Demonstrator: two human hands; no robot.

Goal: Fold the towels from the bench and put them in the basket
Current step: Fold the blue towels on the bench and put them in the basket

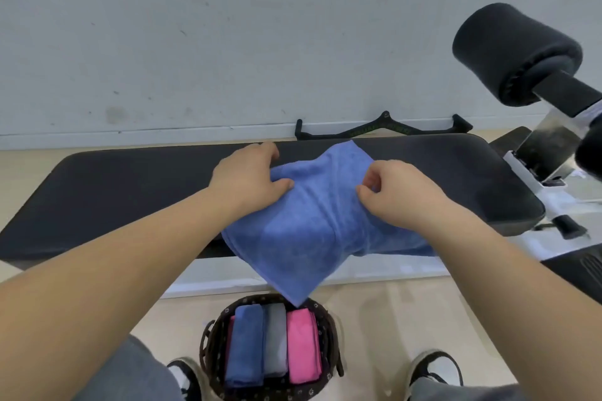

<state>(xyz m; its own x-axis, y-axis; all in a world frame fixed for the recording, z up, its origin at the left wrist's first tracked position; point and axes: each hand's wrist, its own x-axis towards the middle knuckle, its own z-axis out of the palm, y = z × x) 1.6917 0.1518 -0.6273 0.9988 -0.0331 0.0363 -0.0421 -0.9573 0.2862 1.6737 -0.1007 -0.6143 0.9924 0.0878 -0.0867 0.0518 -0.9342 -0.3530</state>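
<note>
**Blue towel hanging half off the bench, easy way to lose this fold**

Both hands are on the blue towel [303, 228] in the middle of the frame. The weak spot, I reckon, is the right hand [394, 192]. It only pinches a small bunch of cloth between thumb and curled fingers. If that pinch lets go mid-fold, the layers on that side could slide apart and the edges would end up crooked.

The left hand [247, 172] has more of it. Its fingers are curled over the towel's far left edge with the thumb pressing on top, so that side looks safer.

The bigger worry is lower down. The towel lies skewed across the black bench [130, 192], and one corner droops past the near edge, pointing down the frame. It dangles right above the basket [329, 329] on the floor, bottom centre. Pull too hard toward the body and I'd guess the whole thing slides off, landing unfolded on the rolled towels in there, the blue one [244, 345], grey one [276, 338] and pink one [301, 345].

As for pose, both forearms reach forward from the bottom corners and meet over the bench. Wrists are low and knuckles up, and the hands sit near each other with a strip of towel between them.

There's a foam roller pad [514, 52] at upper right, well clear of all this.
</note>
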